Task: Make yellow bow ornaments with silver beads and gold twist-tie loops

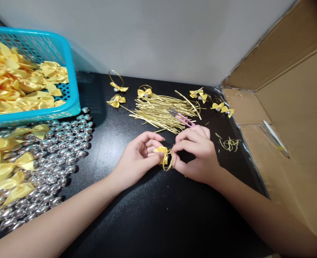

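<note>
Between thumb and fingers, my left hand (141,154) grips a small yellow ribbon bow (162,154) over the black table. A loop of gold twist tie (168,166) runs from the bow, and my right hand (196,152) pinches it on the right side. Just beyond my right fingers lie pink-handled thread snips (184,119), resting on a pile of gold twist ties (158,111). Whether a bell hangs under the held bow is hidden by my fingers.
A blue basket (74,82) full of yellow bows stands at the left. Silver bells (64,147) and loose bows (14,184) spread before it. Finished-looking bows with bells (118,87) lie along the back. Twist-tie scraps (230,144) lie right, beside a cardboard wall (293,89).
</note>
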A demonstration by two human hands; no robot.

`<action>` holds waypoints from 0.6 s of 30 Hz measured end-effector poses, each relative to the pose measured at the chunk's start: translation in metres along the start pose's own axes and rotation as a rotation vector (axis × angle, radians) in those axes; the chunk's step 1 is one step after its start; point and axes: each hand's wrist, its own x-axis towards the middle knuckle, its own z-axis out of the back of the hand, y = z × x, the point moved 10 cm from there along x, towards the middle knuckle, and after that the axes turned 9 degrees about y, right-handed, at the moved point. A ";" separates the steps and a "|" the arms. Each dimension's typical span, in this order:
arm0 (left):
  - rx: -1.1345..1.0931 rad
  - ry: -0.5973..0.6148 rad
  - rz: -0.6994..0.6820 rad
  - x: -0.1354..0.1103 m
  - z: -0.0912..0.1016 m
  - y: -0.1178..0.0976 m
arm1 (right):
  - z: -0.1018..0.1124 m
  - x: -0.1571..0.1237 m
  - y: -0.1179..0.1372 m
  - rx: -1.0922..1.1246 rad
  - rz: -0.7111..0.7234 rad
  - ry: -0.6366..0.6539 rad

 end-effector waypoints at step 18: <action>0.010 -0.026 0.005 0.000 0.003 0.001 | 0.002 0.000 -0.010 0.145 -0.090 0.000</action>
